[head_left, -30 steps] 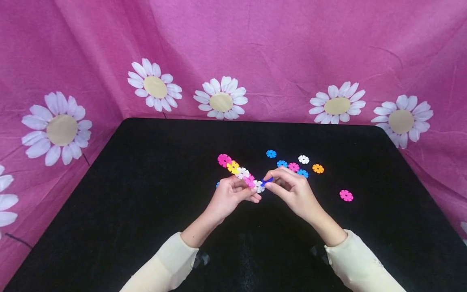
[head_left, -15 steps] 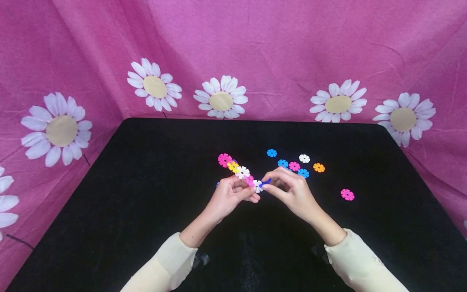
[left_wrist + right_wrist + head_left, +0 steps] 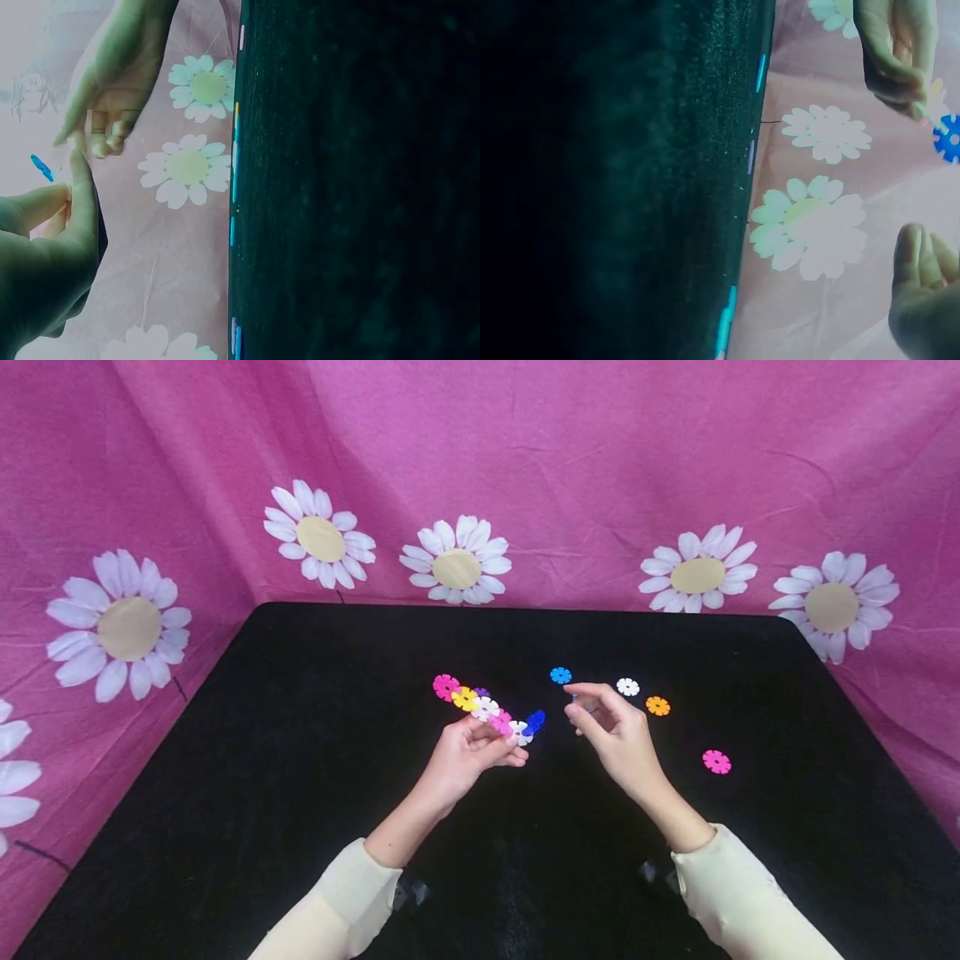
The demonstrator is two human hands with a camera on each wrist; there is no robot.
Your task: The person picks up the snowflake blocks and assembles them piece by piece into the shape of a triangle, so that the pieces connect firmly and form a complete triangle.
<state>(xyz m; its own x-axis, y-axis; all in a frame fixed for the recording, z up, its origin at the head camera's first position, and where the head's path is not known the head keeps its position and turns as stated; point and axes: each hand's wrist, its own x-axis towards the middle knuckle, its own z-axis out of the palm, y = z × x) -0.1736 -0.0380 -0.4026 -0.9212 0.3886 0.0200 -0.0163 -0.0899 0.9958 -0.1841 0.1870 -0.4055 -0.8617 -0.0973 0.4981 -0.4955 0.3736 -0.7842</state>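
Note:
My left hand (image 3: 467,762) pinches a row of joined, notched plastic discs between thumb and fingers, held above the black table. From far end to near end, the row runs through a pink disc (image 3: 446,687), a yellow disc (image 3: 465,698), a white disc (image 3: 484,708), a second pink disc (image 3: 499,721) and a second white disc (image 3: 519,732). A dark blue disc (image 3: 534,723) stands at an angle on the near end; the right wrist view shows its notched face. To the right, my right hand (image 3: 617,735) holds nothing, its thumb and index finger bent and apart.
On the black table (image 3: 337,693), beyond my right hand, lie a light blue disc (image 3: 560,675), a white loose disc (image 3: 627,687) and an orange disc (image 3: 657,706). A loose pink disc (image 3: 716,762) is farther right. A purple disc (image 3: 482,692) shows behind the row.
My right hand has let go of the dark blue disc and moved right and slightly away. The dark blue disc stays on the row, which my left hand has shifted a little left.

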